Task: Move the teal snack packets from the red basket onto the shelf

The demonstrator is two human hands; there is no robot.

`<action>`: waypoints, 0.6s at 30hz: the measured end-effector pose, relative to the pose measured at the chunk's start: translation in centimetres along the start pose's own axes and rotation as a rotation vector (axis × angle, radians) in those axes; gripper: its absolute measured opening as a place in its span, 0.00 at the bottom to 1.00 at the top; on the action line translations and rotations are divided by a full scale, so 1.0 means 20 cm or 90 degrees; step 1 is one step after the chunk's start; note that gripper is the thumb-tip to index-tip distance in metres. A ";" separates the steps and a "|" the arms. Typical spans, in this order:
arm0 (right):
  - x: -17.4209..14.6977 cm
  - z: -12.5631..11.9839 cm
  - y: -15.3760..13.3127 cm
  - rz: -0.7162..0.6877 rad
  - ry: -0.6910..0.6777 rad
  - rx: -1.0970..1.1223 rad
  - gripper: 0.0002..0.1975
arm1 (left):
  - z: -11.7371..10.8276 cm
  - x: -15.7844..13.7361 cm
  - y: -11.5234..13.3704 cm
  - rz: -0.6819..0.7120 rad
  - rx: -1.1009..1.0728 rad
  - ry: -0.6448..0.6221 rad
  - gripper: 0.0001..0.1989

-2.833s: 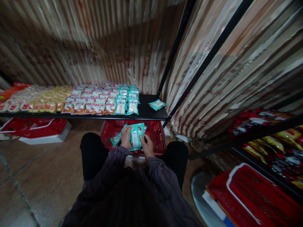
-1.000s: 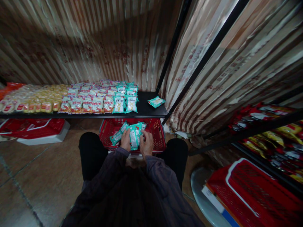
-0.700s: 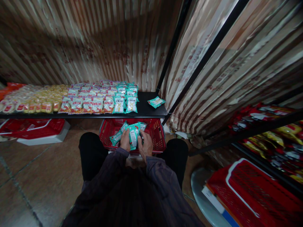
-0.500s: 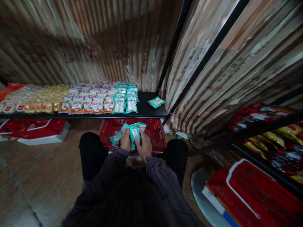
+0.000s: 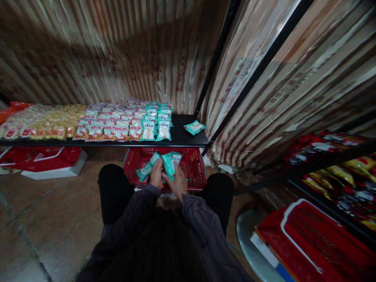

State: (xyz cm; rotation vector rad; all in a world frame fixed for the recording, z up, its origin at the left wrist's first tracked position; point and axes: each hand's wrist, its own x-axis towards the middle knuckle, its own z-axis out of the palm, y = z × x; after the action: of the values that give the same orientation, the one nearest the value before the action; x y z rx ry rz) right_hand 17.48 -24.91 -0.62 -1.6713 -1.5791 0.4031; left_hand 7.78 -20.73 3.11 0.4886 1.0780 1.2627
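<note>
A red plastic basket [image 5: 201,172] stands on the floor between my knees, partly under the shelf, with several teal snack bags in it. Over its near side, my right hand [image 5: 178,183] grips a teal snack bag [image 5: 168,163] from the right, thumb across its lower end. My left hand [image 5: 156,174] is closed at the bag's left lower edge; its fingertips are partly hidden. Another teal bag [image 5: 143,171] lies just left of my left hand. On the shelf above, teal bags [image 5: 149,130] stand in rows, and one lone teal bag [image 5: 194,127] lies flat farther right.
The black shelf [image 5: 179,135] also carries white-and-orange snack bags [image 5: 121,130] and small yellow packs [image 5: 58,132]. Its black posts [image 5: 216,58] rise at the right before striped curtains. Other red baskets sit left [image 5: 67,156] and right [image 5: 320,239], beside a rack of red and yellow packets [image 5: 352,172].
The teal bag between my hands has shifted slightly right and turned with my right hand. My left hand has moved slightly, its fingers lying more along the bag's left side.
</note>
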 end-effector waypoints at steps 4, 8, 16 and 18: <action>0.01 0.00 0.02 0.010 0.028 0.003 0.38 | 0.01 -0.02 0.01 0.004 -0.013 -0.013 0.16; 0.01 0.01 0.04 0.049 0.065 -0.004 0.36 | 0.03 -0.04 0.01 0.018 0.005 -0.024 0.16; 0.04 -0.07 0.06 0.173 0.044 0.113 0.37 | 0.05 -0.08 -0.06 0.148 0.199 -0.149 0.19; 0.04 -0.10 0.06 0.211 0.042 0.149 0.39 | 0.05 -0.09 -0.09 0.184 0.270 -0.157 0.19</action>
State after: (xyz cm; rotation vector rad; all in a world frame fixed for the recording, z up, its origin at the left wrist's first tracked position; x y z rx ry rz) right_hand 19.91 -24.71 -0.01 -1.7435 -1.1577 0.6688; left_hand 9.76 -22.58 2.81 1.1269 1.0900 1.1806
